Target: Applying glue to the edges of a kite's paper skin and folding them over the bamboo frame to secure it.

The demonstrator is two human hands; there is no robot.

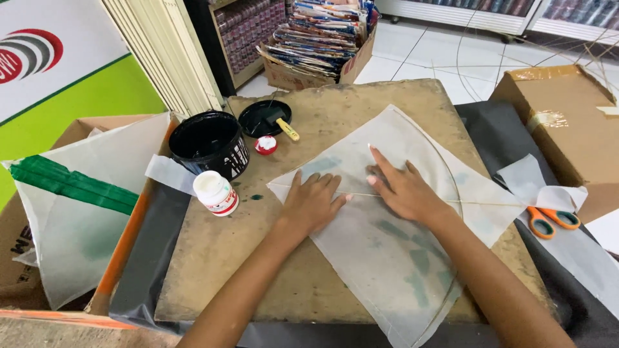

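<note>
Left hand (312, 201) lies flat, palm down, fingers pointing to 1 o'clock. Right hand (403, 188) lies flat, fingers pointing to 11 o'clock.

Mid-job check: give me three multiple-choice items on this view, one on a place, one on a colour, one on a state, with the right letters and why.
1. Where do the scissors lie?
A. right of the board, by paper scraps
B. inside the black tub
C. under the left hand

2. What colour are the scissors' handles?
A. blue
B. orange
C. white

3. How do both hands meet the thin paper sheet?
A. lifted clear of it
B. crumpling it into a ball
C. pressed flat on it along a thin stick

Answers:
1 A: they rest off the worn board at the right edge.
2 B: both loops are orange.
3 C: the left hand and right hand lie palm down on the sheet, fingers along the thin stick.
</note>
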